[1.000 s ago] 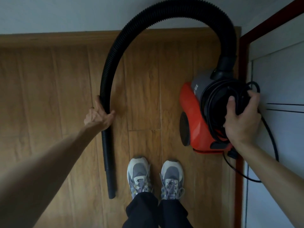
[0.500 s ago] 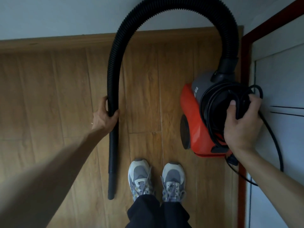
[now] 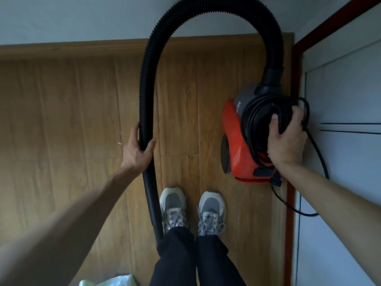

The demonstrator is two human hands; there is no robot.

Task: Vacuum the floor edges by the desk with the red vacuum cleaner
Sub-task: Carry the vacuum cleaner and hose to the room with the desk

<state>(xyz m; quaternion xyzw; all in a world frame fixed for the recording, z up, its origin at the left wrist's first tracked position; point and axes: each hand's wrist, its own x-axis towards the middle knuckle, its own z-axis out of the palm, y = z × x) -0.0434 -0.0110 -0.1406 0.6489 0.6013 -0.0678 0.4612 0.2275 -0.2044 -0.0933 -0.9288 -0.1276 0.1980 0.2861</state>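
Head view. Red vacuum cleaner (image 3: pixel 237 145): was at the right, beside the red door frame (image 3: pixel 290 213) and over the wooden floor (image 3: pixel 61 124); whether it touched the floor could not be told. Black cord (image 3: pixel 254 112): lay coiled round the cleaner's dark top. Right hand (image 3: pixel 286 141): fingers and thumb were curled round the coiled cord. Black ribbed hose (image 3: pixel 147 83): arched up from the cleaner and came down just beside the left shoe (image 3: pixel 173 207). Left hand (image 3: pixel 137 150): fingers were wrapped round the hose's descending run.
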